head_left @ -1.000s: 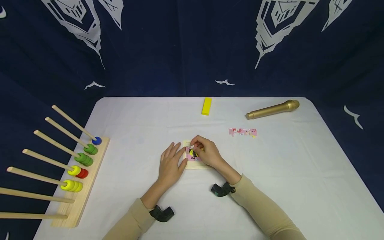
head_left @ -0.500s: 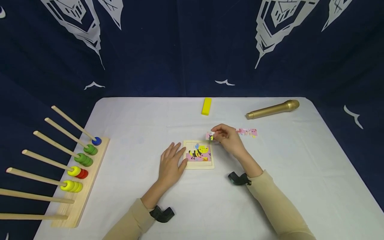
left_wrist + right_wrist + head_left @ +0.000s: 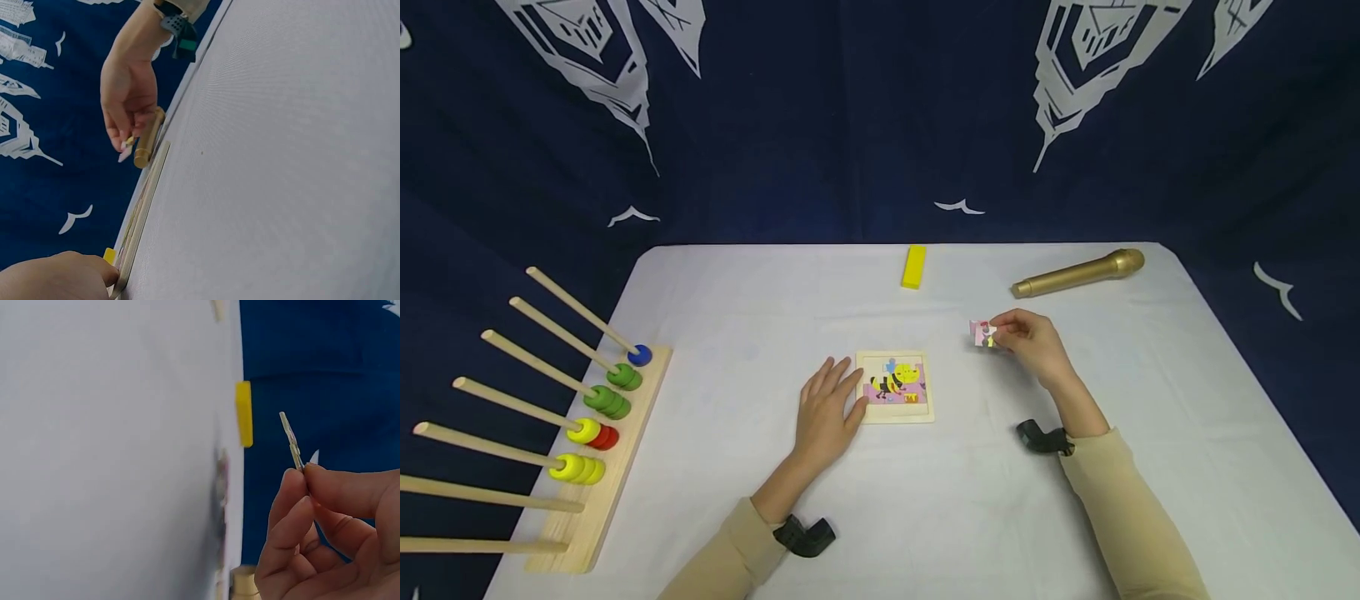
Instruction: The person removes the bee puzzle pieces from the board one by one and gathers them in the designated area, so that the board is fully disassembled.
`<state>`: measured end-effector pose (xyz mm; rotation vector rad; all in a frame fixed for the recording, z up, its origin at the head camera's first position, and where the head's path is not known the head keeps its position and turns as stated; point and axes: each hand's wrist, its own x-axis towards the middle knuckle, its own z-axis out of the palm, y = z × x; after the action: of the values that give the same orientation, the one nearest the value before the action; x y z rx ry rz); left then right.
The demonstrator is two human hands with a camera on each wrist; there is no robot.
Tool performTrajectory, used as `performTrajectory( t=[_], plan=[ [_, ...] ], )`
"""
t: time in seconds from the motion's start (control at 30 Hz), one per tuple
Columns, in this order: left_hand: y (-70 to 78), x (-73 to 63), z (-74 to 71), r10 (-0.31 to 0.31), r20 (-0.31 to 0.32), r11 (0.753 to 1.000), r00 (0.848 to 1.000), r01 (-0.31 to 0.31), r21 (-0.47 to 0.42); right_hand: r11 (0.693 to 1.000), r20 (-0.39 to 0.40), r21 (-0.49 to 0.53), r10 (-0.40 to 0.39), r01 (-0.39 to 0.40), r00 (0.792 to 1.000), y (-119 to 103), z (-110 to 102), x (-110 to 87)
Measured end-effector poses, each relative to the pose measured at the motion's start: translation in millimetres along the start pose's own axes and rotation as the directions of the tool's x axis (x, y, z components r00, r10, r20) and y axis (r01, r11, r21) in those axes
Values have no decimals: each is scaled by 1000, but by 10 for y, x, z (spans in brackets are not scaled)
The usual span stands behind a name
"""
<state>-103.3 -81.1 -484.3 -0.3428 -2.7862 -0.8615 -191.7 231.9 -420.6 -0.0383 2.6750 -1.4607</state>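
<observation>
The right hand pinches a puzzle piece between thumb and fingertips, raised to the right of the puzzle tray and slightly beyond it. The left hand, fingers straight, touches the tray's left edge. A bee picture lies in the tray. Past the tray's far side is a yellow block; farther right of the tray, a gold microphone. Well left of the tray stands a pegged bead rack.
</observation>
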Motion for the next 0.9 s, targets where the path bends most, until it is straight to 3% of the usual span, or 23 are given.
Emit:
performTrajectory(
  t=[0.3, 0.5, 0.73, 0.9],
  plan=[
    [-17, -16, 15, 6, -11, 1000, 1000, -6, -14, 1000, 11, -4, 28, -28, 1000, 190, 61, 1],
    [-14, -5, 18, 6, -16, 1000, 1000, -6, -17, 993, -21, -122, -4, 2, 1000, 234, 114, 21],
    [-7, -11, 9, -9, -5, 1000, 1000, 9, -16, 963, -81, -264, -84, 59, 993, 233, 171, 7],
    [-4, -4, 8, -12, 1, 1000, 1000, 12, -24, 952, -130, -298, -109, 66, 985, 231, 179, 7]
  ],
)
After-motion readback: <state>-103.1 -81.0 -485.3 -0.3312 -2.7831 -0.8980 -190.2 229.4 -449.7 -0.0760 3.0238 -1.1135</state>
